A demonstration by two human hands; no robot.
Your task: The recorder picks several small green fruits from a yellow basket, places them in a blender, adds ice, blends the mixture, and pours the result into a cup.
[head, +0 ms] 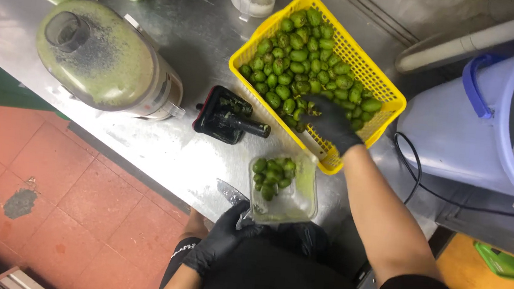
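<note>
Your right hand (331, 125) fingers curl into one basket (340, 46); left hand (223, 237) grips one knife (232, 194), handle hidden.

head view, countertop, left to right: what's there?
Green-smeared round blender jug → black lid-like piece → clear plastic tub of green fruits → yellow plastic basket → pale translucent bucket with blue handle.

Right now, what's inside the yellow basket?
Small green fruits fill the basket, and the gloved right hand reaches in among them. The fruits and hand cover most of the basket's floor.
</note>
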